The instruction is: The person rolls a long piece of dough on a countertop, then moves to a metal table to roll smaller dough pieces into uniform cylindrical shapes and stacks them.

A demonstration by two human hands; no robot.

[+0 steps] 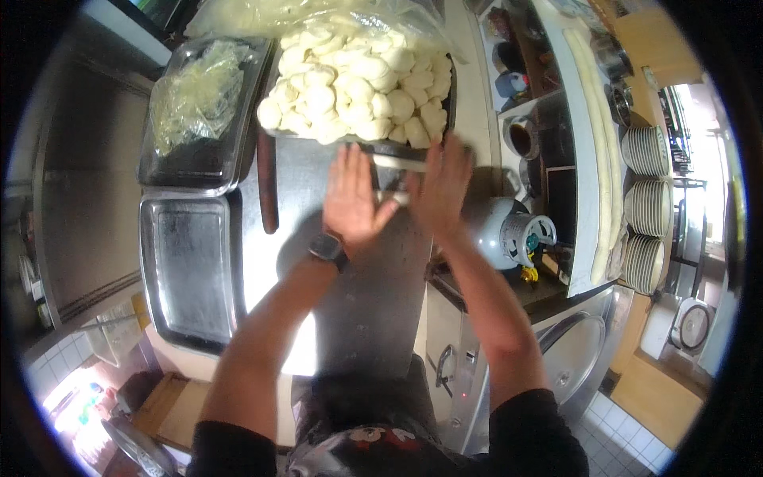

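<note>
My left hand [353, 194], a watch at its wrist, lies palm down with the fingers stretched forward over the steel work table [369, 298]. Beside it is my right hand [442, 185], also flat and blurred. Between the hands show two pale strips, apparently dough: an upper strip [399, 163] near the fingers and a lower strip [392, 197] by the left thumb. My palms seem to rest on them, though their ends are hidden. Just beyond my fingertips, a heap of pale dough pieces [357, 83] fills a tray, with clear plastic sheeting [298, 16] at its back.
A brown wooden stick [268, 191] lies left of my hands. Further left are a metal tray [188, 268] and another tray [197, 176] holding crumpled plastic [199, 95]. To the right stand a gas cylinder [501, 232], long dough ropes [598, 149] on a board and stacked plates [647, 208].
</note>
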